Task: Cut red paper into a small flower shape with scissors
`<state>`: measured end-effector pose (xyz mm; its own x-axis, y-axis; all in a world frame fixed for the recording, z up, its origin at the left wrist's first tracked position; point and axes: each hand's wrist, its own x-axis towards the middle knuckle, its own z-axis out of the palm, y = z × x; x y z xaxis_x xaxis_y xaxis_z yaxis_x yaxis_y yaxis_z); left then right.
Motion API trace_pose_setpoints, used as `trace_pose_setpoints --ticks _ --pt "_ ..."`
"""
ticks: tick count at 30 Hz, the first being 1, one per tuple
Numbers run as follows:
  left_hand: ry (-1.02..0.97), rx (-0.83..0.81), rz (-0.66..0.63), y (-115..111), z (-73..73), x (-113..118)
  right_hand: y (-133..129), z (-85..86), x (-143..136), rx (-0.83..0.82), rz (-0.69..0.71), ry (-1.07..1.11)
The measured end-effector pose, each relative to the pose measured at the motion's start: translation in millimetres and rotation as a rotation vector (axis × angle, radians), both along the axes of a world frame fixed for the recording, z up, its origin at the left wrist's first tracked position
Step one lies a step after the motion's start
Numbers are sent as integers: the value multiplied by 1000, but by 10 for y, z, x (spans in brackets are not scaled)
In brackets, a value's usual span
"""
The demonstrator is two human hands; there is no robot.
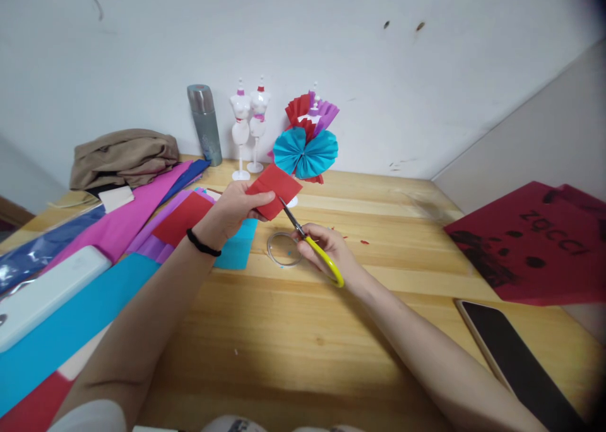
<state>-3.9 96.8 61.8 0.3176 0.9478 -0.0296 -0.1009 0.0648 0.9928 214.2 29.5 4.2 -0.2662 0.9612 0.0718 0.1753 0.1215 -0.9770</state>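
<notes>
Between thumb and fingers, my left hand [243, 201] pinches a piece of red paper [277, 182] above the table. My right hand [329, 249] is wrapped around yellow-handled scissors [326, 261]. Their metal blades point up and left and meet the paper's lower right edge; how far the blades are apart I cannot tell. A roll of clear tape [269, 250] lies on the table just below the scissors. Left of it, a blue paper piece [241, 246] and another red sheet [182, 220] lie partly behind my left arm.
Behind the paper, a small mannequin wears a blue pleated fan [305, 153]. Two white mannequins [240, 129] and a flask [206, 126] stand by the wall. Coloured papers, a white case [54, 296] and brown cloth [125, 157] fill the left. A red bag [534, 249] and phone [516, 362] are right.
</notes>
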Motion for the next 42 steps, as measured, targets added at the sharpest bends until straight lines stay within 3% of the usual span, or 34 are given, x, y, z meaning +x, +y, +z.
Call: trace_pose_setpoints --ticks 18,42 --pt "-13 -42 29 -5 -15 4 28 -80 17 27 -7 -25" --pt "19 -51 -41 69 -45 -91 -38 79 43 -24 69 -27"
